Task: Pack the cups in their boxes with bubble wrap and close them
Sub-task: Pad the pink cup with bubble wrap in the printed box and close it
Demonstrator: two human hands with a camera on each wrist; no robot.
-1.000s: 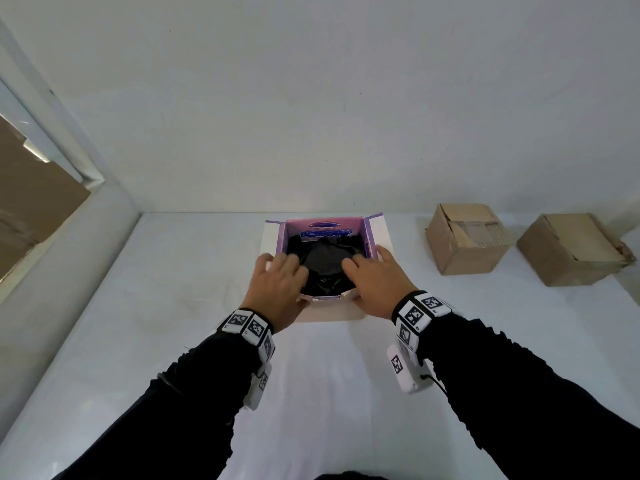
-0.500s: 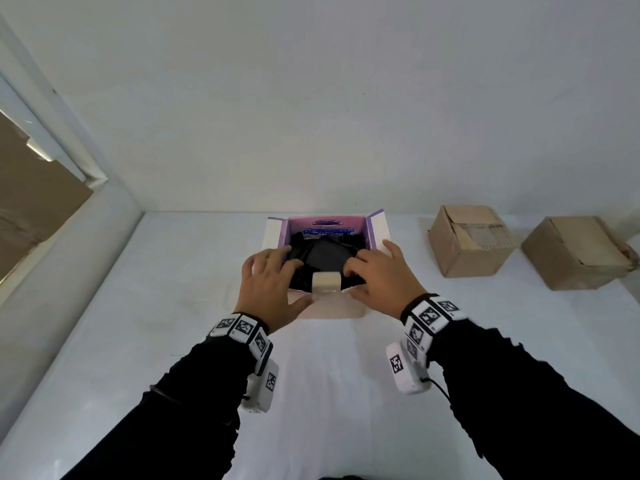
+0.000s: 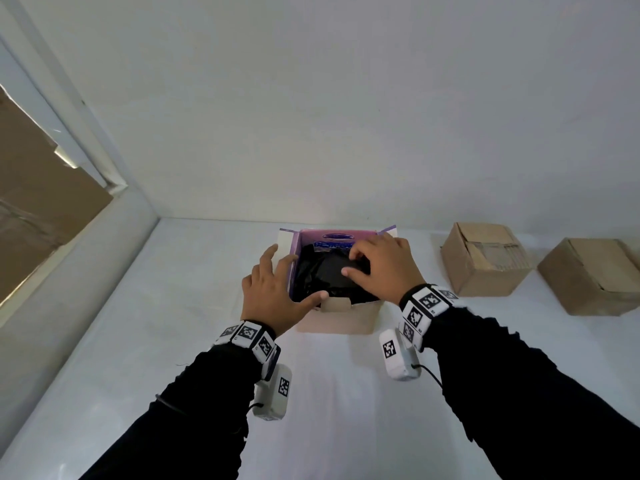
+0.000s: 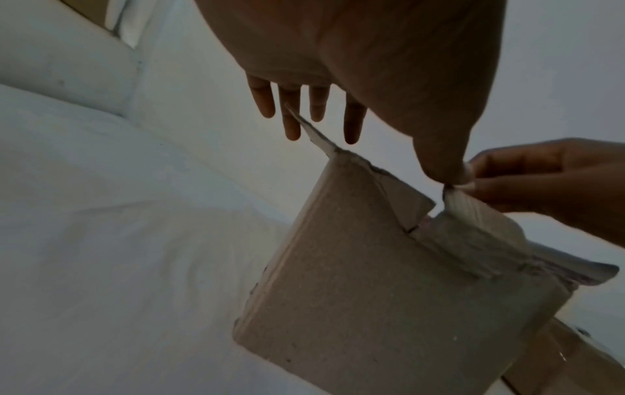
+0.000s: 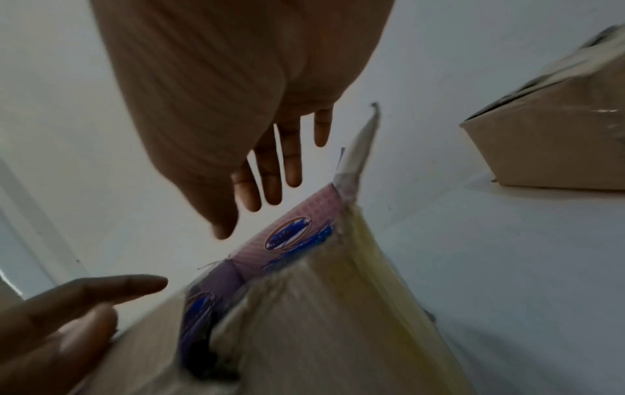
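Observation:
A small cardboard box [image 3: 336, 317] with a purple printed lining stands open in the middle of the white table. A bundle in black wrap [image 3: 322, 278] fills it; no cup shows. My left hand [image 3: 287, 278] lies over the box's left wall with fingers spread and straight, its thumb [image 4: 439, 165] touching the front flap tab [image 4: 473, 227]. My right hand [image 3: 367, 265] is over the box's right half, fingertips and thumb resting on the black wrap. In the right wrist view its fingers [image 5: 270, 181] look loosely extended above the purple back wall [image 5: 297, 232].
Two closed brown cardboard boxes [image 3: 485, 261] [image 3: 592, 275] sit at the right, near the back wall. A raised white ledge [image 3: 86, 271] runs along the table's left side. The white table cover [image 3: 346, 410] stretches toward me in front of the box.
My right hand has moved from the box's front edge forward onto the black wrap. My left hand has shifted out to the left wall, fingers spreading. The front tab now lies lower.

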